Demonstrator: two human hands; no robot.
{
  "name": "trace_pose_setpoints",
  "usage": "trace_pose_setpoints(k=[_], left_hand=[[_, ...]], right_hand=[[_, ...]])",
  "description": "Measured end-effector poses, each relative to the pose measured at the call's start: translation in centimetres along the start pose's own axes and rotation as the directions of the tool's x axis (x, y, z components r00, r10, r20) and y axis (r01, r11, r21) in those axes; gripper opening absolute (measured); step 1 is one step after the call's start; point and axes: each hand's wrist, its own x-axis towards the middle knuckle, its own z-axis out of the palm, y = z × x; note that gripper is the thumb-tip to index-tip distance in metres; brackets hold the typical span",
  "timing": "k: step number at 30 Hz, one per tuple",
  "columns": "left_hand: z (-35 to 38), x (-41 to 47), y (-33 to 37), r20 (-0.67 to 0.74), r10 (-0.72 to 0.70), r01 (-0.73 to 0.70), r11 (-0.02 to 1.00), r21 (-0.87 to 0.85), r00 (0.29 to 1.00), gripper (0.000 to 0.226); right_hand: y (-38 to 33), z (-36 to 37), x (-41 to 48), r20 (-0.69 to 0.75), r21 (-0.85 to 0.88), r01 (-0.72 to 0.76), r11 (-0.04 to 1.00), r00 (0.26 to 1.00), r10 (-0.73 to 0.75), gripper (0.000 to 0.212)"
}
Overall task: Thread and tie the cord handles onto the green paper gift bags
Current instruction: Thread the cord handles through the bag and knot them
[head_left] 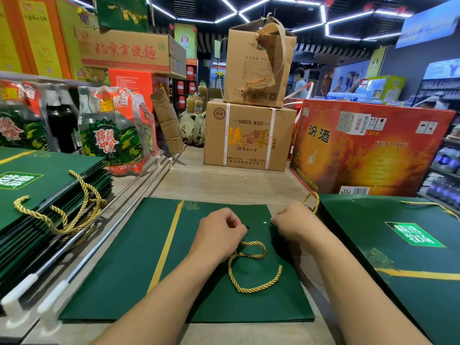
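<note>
Green paper bag (129, 270) flat on the pale tabletop (224, 185), a small hole (265, 222) showing between the two hands. Gold twisted cord (254, 287) in loose loops on top of the bag, one end running up under the left hand (219, 235). Left fingers curled and pinched on that end, just beside the hole. Right hand (291, 225) near the bag's far right corner, fingers curled as well; on the paper edge or on nothing, not possible to tell.

Probably very light, both of them. Paper thin, easy to crease and to tear around the hole, so better pressed flat than lifted. Cord soft and limp, likely to untwist at the tip; best pinched close to the tip for pushing through.

Smooth wood-look surface, two metal rods (99, 242) at the left. Stack of green bags (49, 185) with cords on at the left, one more bag (361, 245) at the right. Behind, cardboard boxes (249, 135) and a red box (368, 150); shop room, white light strips overhead.
</note>
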Motion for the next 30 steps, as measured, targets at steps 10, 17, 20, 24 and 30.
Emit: trace_pose_setpoints(k=[10, 17, 20, 24, 30], left_hand=[[-0.1, -0.3, 0.2, -0.008, -0.010, 0.010, 1.000, 0.007, 1.000, 0.006], [-0.2, -0.8, 0.8, 0.010, -0.011, 0.011, 1.000, -0.012, 1.000, 0.005], [-0.3, -0.9, 1.2, 0.001, 0.004, -0.004, 1.000, -0.018, 1.000, 0.005], [-0.8, -0.6, 1.6, -0.012, -0.013, 0.012, 0.995, -0.101, 1.000, 0.013], [-1.1, 1.0, 4.1, -0.043, 0.143, -0.141, 0.989, 0.044, 0.989, 0.013]], right_hand=[[0.6, -0.2, 0.1, 0.048, 0.043, -0.030, 0.999, 0.998, 0.028, 0.027], [0.4, -0.8, -0.4, 0.025, 0.292, -0.016, 0.956, 1.000, 0.009, 0.015], [0.5, -0.8, -0.6, -0.005, 0.360, -0.002, 0.933, 1.000, 0.004, 0.022], [0.6, -1.0, -0.6, -0.046, 0.430, 0.030, 0.902, 0.999, -0.012, 0.018], [0.6, -0.7, -0.4, -0.100, 0.474, 0.096, 0.875, 0.993, -0.054, 0.016]])
